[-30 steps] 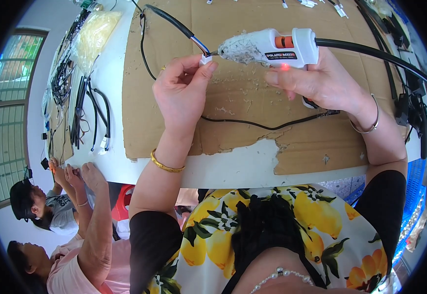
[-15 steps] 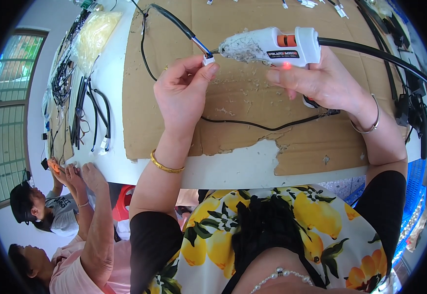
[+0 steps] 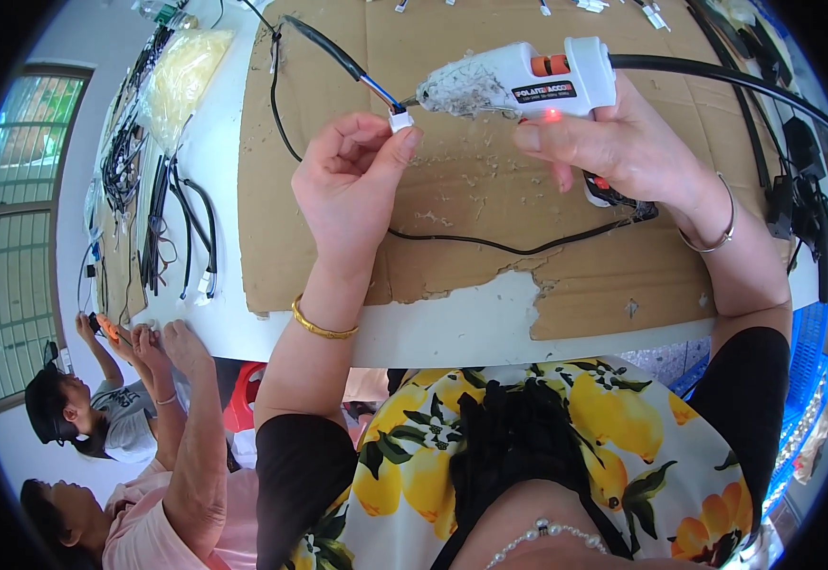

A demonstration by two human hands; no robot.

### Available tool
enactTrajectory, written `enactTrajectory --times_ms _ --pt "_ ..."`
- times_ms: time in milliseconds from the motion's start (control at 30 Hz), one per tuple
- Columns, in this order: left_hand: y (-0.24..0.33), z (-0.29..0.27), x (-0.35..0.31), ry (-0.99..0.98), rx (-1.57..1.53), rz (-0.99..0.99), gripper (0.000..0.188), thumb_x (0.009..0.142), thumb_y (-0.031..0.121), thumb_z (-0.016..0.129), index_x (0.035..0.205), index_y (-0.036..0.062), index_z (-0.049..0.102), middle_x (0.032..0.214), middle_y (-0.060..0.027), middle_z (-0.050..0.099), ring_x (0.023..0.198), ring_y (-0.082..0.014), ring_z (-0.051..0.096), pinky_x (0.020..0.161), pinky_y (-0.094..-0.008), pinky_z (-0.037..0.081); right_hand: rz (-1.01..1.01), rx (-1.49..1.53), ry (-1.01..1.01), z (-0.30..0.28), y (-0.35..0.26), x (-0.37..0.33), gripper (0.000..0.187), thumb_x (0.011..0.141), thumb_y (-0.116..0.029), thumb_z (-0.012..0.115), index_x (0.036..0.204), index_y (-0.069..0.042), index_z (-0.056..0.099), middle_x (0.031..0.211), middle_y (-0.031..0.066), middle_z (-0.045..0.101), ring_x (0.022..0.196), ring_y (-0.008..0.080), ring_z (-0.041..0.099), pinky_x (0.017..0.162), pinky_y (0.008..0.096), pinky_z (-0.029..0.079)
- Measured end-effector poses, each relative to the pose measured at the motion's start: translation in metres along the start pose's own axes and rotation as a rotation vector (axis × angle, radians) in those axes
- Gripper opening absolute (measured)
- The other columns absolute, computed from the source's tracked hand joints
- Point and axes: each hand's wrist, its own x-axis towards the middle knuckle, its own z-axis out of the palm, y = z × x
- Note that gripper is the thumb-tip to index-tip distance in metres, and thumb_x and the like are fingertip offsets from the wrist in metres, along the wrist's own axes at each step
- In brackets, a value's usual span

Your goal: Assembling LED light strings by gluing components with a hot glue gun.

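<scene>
Between thumb and forefinger, my left hand pinches a small white plug connector. Blue and white wires run from its top into a thick black cable. My right hand is wrapped round a white hot glue gun, which has strings of dried glue on its front and a lit red light beneath. The gun's nozzle meets the wires right where they enter the connector. From the gun's rear a black cord or stick leads off to the right.
A torn cardboard sheet with glue scraps covers the white table. Bundled black cables and a clear bag lie at left, near two co-workers. Black adapters and a blue crate are at right.
Both my hands have shifted slightly up and left with the connector and the glue gun. At the left, a co-worker's hands with an orange tool have moved a little.
</scene>
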Motion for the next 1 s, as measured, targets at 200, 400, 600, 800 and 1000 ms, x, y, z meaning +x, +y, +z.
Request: enactTrajectory --times_ms 200,400,600,800,1000 --pt "0.0029 0.0025 -0.0009 0.036 0.119 0.069 0.019 0.072 -0.003 0.068 0.089 -0.0039 0.06 0.079 -0.0073 0.064 0.068 -0.0084 0.06 0.061 -0.0192 0.049 -0.039 -0.035 -0.008 -0.0057 0.0058 0.0023 0.017 0.082 -0.015 0.055 0.086 0.001 0.054 0.064 0.0024 0.054 0.049 0.0089 0.052 0.047 0.0214 0.041" --pt "0.0001 0.0025 -0.0009 0.009 0.083 0.087 0.019 0.076 -0.004 0.064 0.094 -0.0045 0.059 0.08 -0.0087 0.064 0.067 -0.0092 0.061 0.057 -0.0201 0.05 -0.058 -0.019 -0.007 -0.0052 0.0036 0.0024 0.016 0.082 -0.016 0.057 0.085 0.0 0.056 0.058 0.003 0.054 0.047 0.01 0.053 0.046 0.0222 0.042" --pt "0.0047 0.0024 0.0023 -0.063 -0.088 -0.073 0.018 0.081 -0.002 0.058 0.099 -0.0053 0.057 0.087 -0.0109 0.064 0.065 -0.011 0.06 0.057 -0.0222 0.051 -0.039 -0.002 0.021 -0.0043 0.0085 0.0035 0.013 0.082 -0.013 0.057 0.085 -0.001 0.056 0.057 0.0021 0.052 0.047 0.0092 0.052 0.046 0.023 0.042" --pt "0.0058 0.0003 0.0023 -0.104 -0.175 -0.197 0.021 0.083 0.001 0.056 0.103 -0.005 0.055 0.094 -0.0114 0.063 0.064 -0.0125 0.061 0.06 -0.0251 0.053 -0.003 -0.01 0.023 -0.0035 0.0097 0.0051 0.013 0.082 -0.013 0.058 0.084 -0.001 0.056 0.059 0.0014 0.052 0.048 0.0089 0.05 0.046 0.0231 0.042" --pt "0.0096 0.0073 -0.0002 -0.042 -0.07 -0.154 0.024 0.078 -0.004 0.062 0.1 -0.0043 0.053 0.089 -0.0098 0.063 0.063 -0.0112 0.06 0.058 -0.023 0.052 0.008 -0.012 0.02 -0.0034 0.0102 0.0049 0.013 0.081 -0.013 0.058 0.08 -0.001 0.056 0.059 0.0017 0.051 0.048 0.0088 0.05 0.046 0.0229 0.041"
